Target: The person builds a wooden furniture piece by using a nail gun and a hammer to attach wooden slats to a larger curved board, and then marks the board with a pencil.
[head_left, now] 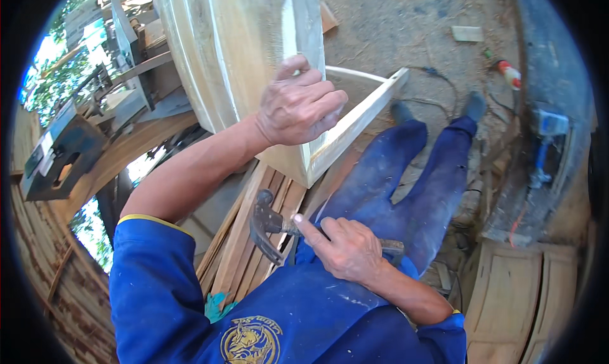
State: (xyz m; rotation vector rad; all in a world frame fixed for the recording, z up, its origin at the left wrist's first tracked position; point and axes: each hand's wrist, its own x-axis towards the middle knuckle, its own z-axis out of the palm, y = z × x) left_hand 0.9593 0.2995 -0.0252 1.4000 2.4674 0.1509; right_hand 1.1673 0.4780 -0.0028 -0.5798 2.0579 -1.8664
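In front of me stands a pale wooden panel (pixel 225 46) with whitish stripes along its length, joined to a narrow wooden frame (pixel 365 119). My left hand (pixel 303 104) is at the panel's near edge, its fingers curled closed. What those fingers hold, if anything, is hidden. Low over my lap, my right hand (pixel 346 248) grips a claw hammer (pixel 265 221) by its handle, the index finger stretched along it. The dark metal head points left, below the panel's near corner.
Wood strips (pixel 244 237) lie under the panel, with a turquoise cloth-like item (pixel 217 307) near their end. Tools and timber crowd a bench (pixel 139 135) at left. At right are a dusty dark board (pixel 545 66), a blue clamp-like tool (pixel 543 151) and a panelled wooden piece (pixel 507 294). Cords cross the floor.
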